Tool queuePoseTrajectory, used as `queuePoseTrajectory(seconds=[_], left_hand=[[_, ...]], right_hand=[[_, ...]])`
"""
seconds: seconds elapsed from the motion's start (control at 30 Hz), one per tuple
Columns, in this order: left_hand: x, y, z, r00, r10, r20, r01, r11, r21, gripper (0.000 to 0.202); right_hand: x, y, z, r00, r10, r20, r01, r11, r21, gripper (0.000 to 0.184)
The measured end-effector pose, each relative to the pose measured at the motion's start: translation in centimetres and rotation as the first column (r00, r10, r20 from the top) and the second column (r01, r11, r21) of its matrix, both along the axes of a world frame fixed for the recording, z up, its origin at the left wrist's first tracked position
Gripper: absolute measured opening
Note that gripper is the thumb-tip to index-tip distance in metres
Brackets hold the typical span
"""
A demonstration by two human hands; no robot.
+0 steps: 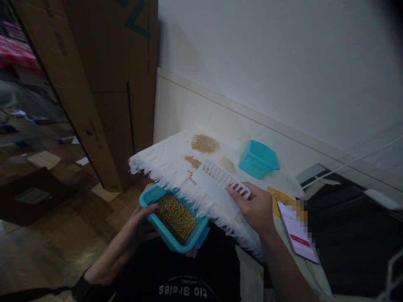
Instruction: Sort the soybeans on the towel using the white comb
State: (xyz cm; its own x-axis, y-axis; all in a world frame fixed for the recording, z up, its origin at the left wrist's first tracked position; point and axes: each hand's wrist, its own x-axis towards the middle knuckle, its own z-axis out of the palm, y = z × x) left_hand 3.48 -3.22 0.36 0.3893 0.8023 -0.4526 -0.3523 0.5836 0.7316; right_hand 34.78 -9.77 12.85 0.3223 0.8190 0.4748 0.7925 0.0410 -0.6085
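The left grip (143,222) is closed around the left side of a turquoise tub (166,240), thumb over the rim. The tub, held just off the near edge of the table, has its open top facing up, and its long axis slants from beside the left grip down and rightward toward the wearer's body. Greenish-yellow beans (176,216) lie inside it. The right grip (255,207) pinches the end of a white slotted tool (217,182), thumb on top; the tool's long axis runs from that grip away and to the left, its free end aimed at a small patch of pale beans (192,161) on the fringed white cloth (166,157). A larger bean pile (203,143) lies farther beyond, and a second turquoise tub (256,161) stands just past the right grip. To that grip's right, a phone (297,237) shows a red button, its wording too small to read. Upside-down letters on the black shirt (170,268), between both forearms, look like "tic Sreles". Well beyond the left grip, a tall cardboard box (110,63) carries a cropped green mark.
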Motion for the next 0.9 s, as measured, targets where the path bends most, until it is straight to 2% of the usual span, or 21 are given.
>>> queuePoseTrajectory(seconds=[0.23,0.53,0.73,0.9], left_hand=[[0.0,0.1,0.2,1.000,0.016,-0.026,-0.017,0.999,-0.028,0.084],[0.0,0.2,0.0,0.999,0.030,-0.038,-0.031,0.999,-0.029,0.075],[0.1,0.0,0.8,0.998,0.024,-0.053,-0.025,1.000,-0.018,0.068],[0.3,0.0,1.4,0.996,0.048,-0.081,-0.051,0.998,-0.042,0.070]], right_hand=[[-0.8,0.1,-0.3,1.000,0.016,-0.018,-0.016,1.000,0.004,0.026],[-3.0,1.2,0.3,0.998,0.018,-0.056,-0.016,0.999,0.041,0.028],[-3.5,0.9,0.5,0.996,0.060,-0.065,-0.058,0.997,0.044,0.028],[-3.6,0.2,0.4,0.995,0.089,-0.053,-0.086,0.995,0.050,0.025]])
